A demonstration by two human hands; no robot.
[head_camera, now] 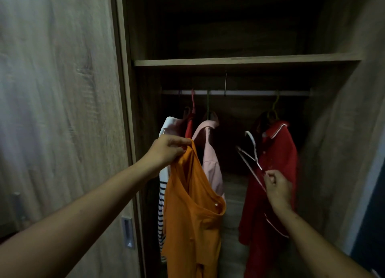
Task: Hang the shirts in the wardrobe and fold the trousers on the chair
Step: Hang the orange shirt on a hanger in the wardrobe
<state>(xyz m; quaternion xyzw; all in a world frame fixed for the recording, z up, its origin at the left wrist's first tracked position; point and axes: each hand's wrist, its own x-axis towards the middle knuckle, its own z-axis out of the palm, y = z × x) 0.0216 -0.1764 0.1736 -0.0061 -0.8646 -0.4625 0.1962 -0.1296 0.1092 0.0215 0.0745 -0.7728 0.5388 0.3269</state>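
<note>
Orange shirt (pixel 192 204) hangs from the left hand (pixel 166 150), fingers pinched shut on the fabric at its top edge, near the neckline. Cloth drops straight down past the bottom of the view; one small pale button shows on the front. Held in front of the open wardrobe (pixel 245 61), not on the rail.

Right hand (pixel 278 187) closed around the lower end of a thin pale wire hanger (pixel 251 150). Hanger is tilted, hook end up and toward the left, bare of clothing. It sits just in front of the red garment.

Inside the wardrobe: a pale rail (pixel 235 92) runs across under a wooden shelf (pixel 245 61). On the rail's left part, close together, a white top with dark stripes (pixel 162 194), a narrow red piece behind it, and a pink shirt (pixel 210 161) on a green hanger. The orange shirt overlaps the striped top and pink shirt from the front. On the right part, well apart from those, a red garment with white piping (pixel 279 152) on a yellow hanger (pixel 274 109).

Upper compartment above the shelf is too dark to read. Wardrobe door (pixel 62 111) stands at left, recessed metal handle (pixel 128 233) low on its edge.
</note>
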